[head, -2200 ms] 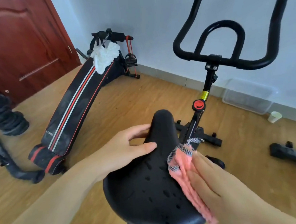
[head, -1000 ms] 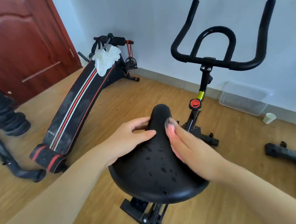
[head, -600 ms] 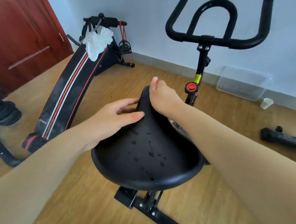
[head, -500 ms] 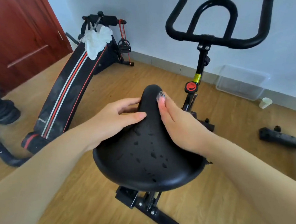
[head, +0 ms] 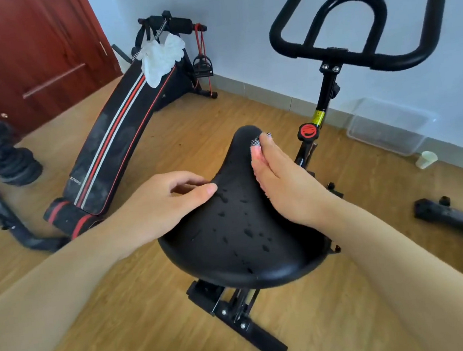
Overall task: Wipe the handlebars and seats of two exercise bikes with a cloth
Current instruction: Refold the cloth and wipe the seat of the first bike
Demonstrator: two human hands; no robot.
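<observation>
Right hand lies flat along the right flank of the seat, fingers straight and together, pressing the pink cloth against the black pad. Only a sliver of the cloth shows: a pink edge and a bit of checked mesh poking out past the fingertips, close to the seat's narrow nose. The rest is hidden under the palm.

On the other side of the seat the left hand steadies it, thumb laid over the top surface and fingers curled round the left edge underneath. Between the two hands the seat's upper face is dotted with water drops, untouched by the cloth.

Beyond the seat's nose the same bike's handlebars stand up against the wall. To the right of the seat, low on the floor, a black frame pokes in; I cannot tell whether it is the second bike.

This looks to me like the seat-wiping step, with the side being done and the top left to do. Next, I'd guess, the cloth needs to come up over the wet middle and sweep back toward the broad rear, while the left hand holds the seat from swivelling.
</observation>
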